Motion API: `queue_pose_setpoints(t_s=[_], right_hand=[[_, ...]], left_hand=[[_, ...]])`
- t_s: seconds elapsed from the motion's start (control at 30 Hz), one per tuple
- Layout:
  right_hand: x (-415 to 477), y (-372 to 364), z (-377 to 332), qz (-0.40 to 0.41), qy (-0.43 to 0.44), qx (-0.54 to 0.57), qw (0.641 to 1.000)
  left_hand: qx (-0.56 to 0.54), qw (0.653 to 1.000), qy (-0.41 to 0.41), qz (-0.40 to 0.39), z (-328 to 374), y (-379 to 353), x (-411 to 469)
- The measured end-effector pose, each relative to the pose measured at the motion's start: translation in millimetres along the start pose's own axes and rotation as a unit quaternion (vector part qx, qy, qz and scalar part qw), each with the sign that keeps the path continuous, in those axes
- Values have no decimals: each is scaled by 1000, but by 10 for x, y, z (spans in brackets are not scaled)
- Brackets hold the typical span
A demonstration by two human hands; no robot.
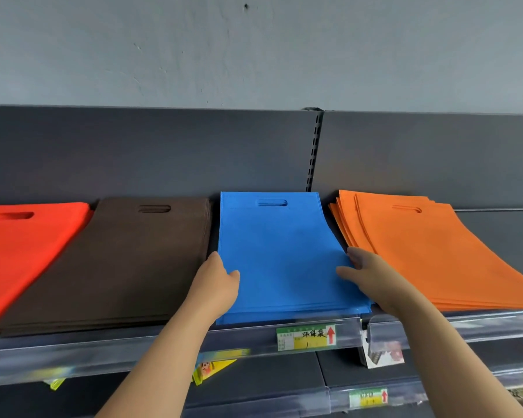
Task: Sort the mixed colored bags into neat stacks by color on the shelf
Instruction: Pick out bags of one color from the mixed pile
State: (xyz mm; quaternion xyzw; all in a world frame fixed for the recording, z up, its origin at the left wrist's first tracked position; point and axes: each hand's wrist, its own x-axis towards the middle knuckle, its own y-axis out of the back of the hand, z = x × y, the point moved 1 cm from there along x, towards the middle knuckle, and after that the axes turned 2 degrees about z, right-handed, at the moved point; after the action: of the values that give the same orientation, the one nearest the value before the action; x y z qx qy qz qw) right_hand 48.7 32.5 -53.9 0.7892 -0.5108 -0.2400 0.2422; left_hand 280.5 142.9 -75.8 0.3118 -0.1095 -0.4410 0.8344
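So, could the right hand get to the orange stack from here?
Probably yes. The right hand touches the right edge of the blue stack, and the orange stack lies just beside it, uncovered, with nothing between them.

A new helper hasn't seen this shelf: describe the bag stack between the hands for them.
On the upper shelf, four stacks of flat bags lie in a row. Third from the left, between the brown stack and the orange stack, is the blue stack, the only blue one.

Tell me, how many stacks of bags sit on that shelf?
4: red stack far left, brown stack next, blue stack centre, orange stack right. Others may lie beyond the frame.
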Motion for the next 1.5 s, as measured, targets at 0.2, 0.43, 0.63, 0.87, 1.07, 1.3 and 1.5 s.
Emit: queue_pose_setpoints(t_s=[0.2,0.43,0.63,0.87,1.07,1.3,1.5], right_hand=[[-126,4,162,-31,8,-64,997],[-164,72,169,-6,17,15,1000],[-203,46,232,-64,22,-84,994],[-256,30,280,-34,60,-150,986],[-253,28,294,-11,70,-167,983],[-244,-3,270,26,76,-154,985],[-304,-25,298,-3,74,-181,981]], left_hand=[[21,999,2,-36,-11,23,-236],[-32,999,-6,-22,88,72,-399],[47,997,-25,-50,116,121,-537],[148,989,-26,-14,31,79,-587],[146,989,-27,-19,35,92,-571],[135,990,-30,-4,61,93,-548],[148,988,-33,-6,28,94,-607]])
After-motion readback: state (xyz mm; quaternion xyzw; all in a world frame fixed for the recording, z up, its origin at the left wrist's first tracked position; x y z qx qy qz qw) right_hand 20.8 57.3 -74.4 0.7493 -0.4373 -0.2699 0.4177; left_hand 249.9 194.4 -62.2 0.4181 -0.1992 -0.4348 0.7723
